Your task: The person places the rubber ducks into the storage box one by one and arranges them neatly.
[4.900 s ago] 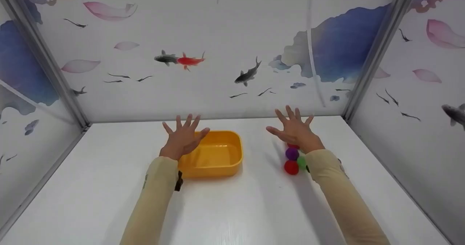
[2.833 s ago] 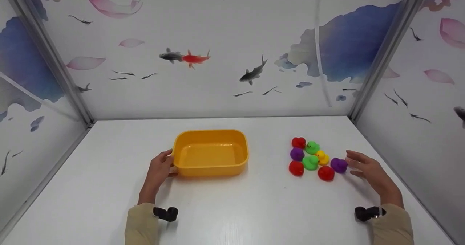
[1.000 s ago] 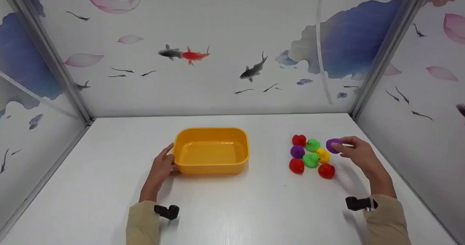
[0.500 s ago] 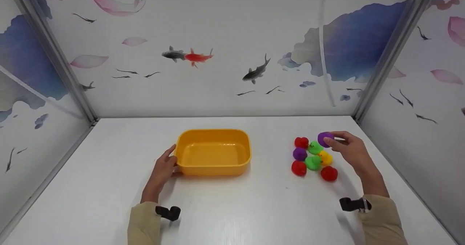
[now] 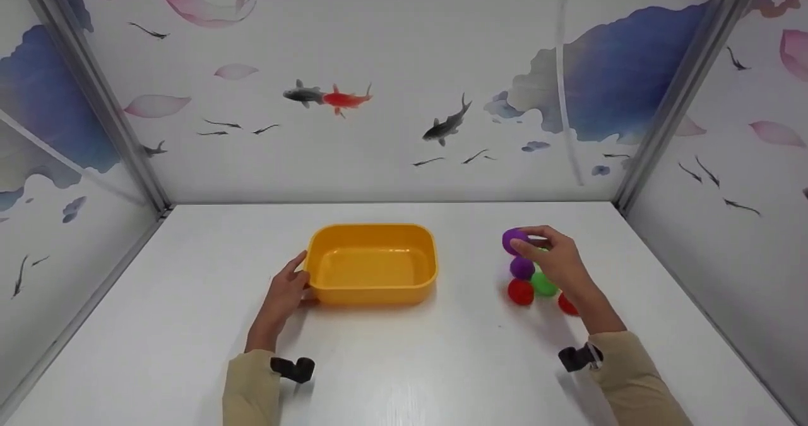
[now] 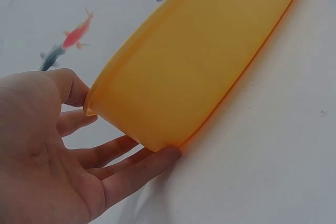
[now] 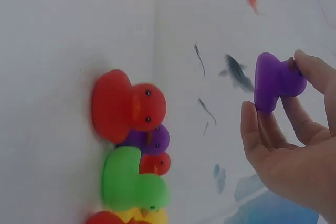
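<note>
A yellow plastic bin (image 5: 372, 296) stands on the table with nothing inside. My left hand (image 5: 281, 295) holds its left end; in the left wrist view bent fingers (image 6: 71, 88) meet the rim while others reach the bottom edge. Raised over the group of toys, my right hand (image 5: 560, 262) pinches a purple rubber duck (image 7: 268, 80) between thumb and fingertips. Beneath it sit another purple duck (image 5: 522, 267), a red duck (image 5: 521, 292), a green duck (image 5: 543, 284) and a second red duck (image 5: 568, 304), partly hidden by the right hand and wrist.
A yellow duck (image 7: 157, 216) and a further red duck (image 7: 157, 162) show in the right wrist view. White table surface (image 5: 470, 249) lies between bin and ducks. Printed panels (image 5: 391, 167) enclose the table at the back and sides.
My right hand has picked up the purple duck from the group's right edge, raised it and carried it left over the others. From the air, my left hand has come down to the bin.
</note>
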Motion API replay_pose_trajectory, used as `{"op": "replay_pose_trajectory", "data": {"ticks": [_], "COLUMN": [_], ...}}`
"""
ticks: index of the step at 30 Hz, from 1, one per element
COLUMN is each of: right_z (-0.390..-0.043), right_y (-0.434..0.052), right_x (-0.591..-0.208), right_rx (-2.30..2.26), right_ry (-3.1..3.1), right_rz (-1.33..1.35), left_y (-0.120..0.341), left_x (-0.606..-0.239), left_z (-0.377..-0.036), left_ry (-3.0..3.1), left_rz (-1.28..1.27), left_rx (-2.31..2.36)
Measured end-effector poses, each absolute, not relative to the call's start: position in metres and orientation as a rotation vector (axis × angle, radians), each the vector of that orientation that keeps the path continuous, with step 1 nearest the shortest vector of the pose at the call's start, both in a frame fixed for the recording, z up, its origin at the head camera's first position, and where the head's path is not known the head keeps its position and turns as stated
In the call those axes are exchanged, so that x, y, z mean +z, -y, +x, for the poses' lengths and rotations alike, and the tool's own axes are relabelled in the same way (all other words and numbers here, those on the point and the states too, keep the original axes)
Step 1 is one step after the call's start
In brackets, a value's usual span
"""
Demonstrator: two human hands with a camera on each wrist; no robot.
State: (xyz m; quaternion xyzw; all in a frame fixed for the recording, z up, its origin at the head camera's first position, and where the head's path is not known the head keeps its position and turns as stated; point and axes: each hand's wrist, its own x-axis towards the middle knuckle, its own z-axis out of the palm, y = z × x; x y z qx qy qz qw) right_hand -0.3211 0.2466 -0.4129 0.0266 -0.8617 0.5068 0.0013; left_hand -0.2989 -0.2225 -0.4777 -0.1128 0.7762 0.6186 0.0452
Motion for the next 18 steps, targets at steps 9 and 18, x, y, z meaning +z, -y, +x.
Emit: {"op": "replay_pose_trajectory", "data": {"ticks": [9, 18], "right_z": [-0.332, -0.345], "right_y": [-0.205, -0.172], "right_x": [-0.404, -0.396], "right_rx": [1.597, 1.644], "right_ry": [2.749, 2.811], "right_rz": [0.15, 0.125], "left_y": [0.223, 0.221], "left_x": [-0.478, -0.479], "left_z": [-0.299, -0.3], "left_ry": [-2.364, -2.387], "left_rz": [-0.342, -0.349], "left_rx": [1.908, 1.889]}}
